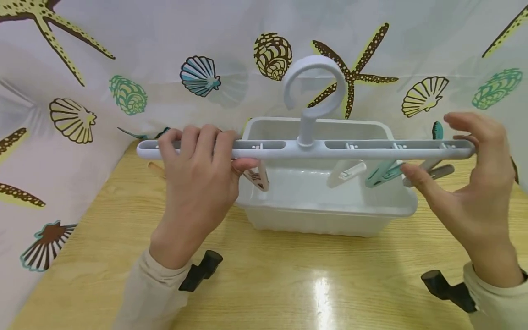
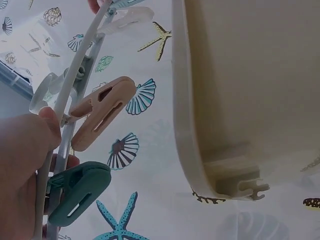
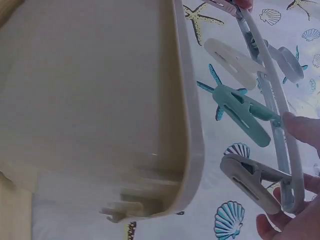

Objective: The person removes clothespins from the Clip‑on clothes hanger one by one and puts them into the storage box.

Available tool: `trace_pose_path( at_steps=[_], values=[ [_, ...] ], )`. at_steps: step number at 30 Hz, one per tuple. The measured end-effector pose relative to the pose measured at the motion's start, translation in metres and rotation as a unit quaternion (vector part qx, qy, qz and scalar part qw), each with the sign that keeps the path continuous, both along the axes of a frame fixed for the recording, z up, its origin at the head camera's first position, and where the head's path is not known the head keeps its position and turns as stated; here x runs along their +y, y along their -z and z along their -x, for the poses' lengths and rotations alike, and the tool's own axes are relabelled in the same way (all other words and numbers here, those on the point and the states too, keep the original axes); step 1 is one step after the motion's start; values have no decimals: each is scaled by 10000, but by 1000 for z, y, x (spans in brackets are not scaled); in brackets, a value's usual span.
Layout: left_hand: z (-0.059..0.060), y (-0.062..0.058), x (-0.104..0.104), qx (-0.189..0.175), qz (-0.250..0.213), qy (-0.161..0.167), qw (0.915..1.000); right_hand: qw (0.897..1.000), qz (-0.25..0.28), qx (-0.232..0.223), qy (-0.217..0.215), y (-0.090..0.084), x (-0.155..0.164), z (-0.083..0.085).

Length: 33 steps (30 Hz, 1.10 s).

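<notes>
Hanger (image 1: 310, 150) up and in your grip, you held it straight across the head view, over the white tub (image 1: 326, 222), with its hook (image 1: 339, 94) curling away from the middle! Your left hand (image 1: 200, 176) had the bar firmly wrapped, fingers over the top and thumb underneath, and it hid a long stretch from above. Your right hand (image 1: 480, 178) gripped the other end, thumb on one side, fingers curving round behind; how those fingertips pressed was hard to make out.

On to the clips: a green clip (image 2: 80, 195) hung tight by your left hand, plain in the left wrist view. Beige clip (image 2: 102, 112) just beyond your left thumb, then, past the hook, white clip (image 3: 232, 62), teal clip (image 3: 242, 115) and grey clip (image 3: 245, 175), that last one partly blocked by your right thumb in the head view!

Both wrist views chopped the tub off at the frame edge and lost the bar's far end. Below, the tub stood on a wooden table (image 1: 268, 275), and your sleeves (image 1: 150, 291) ran out of sight at the bottom
</notes>
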<state>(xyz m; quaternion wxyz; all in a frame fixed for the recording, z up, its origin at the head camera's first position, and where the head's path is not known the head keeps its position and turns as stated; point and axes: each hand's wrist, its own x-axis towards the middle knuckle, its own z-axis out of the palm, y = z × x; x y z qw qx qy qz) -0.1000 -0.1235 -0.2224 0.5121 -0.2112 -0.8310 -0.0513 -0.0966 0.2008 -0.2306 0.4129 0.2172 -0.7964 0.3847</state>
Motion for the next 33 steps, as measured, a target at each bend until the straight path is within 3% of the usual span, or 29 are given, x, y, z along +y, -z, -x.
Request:
trace_pose_path(
  at_steps=[2,3,6,9,12,14,22,26,30,33],
  values=[
    [1,1,-1,-55,-8,31,10000,9962,324,-667,-465,6,6,-2],
    [1,2,-1,-78,5,30,10000,9895,648,-989,-836,10,8,-2],
    [2,3,0,-134,51,10,9999,9547,1520,-1828,-1788,21,16,-5],
    [3,5,-1,-156,76,-20,9998,9085,2318,-2455,-2463,31,22,-5],
    [4,6,-2,-125,50,10,9999,8878,2435,-2947,-2561,38,26,-3],
    [5,8,-3,-104,37,38,9999,8837,2380,-3128,-2542,42,28,-1],
    [6,12,-9,-273,177,-15,9995,8876,2134,-3394,-2269,44,29,3],
    [6,11,-13,-343,259,44,9991,8829,2100,-3242,-2668,44,28,3],
    [5,9,-17,-465,347,70,9983,8852,2003,-2754,-3169,45,28,4],
    [4,9,-19,-588,342,103,9976,8807,2066,-2289,-3596,47,25,5]
  ],
)
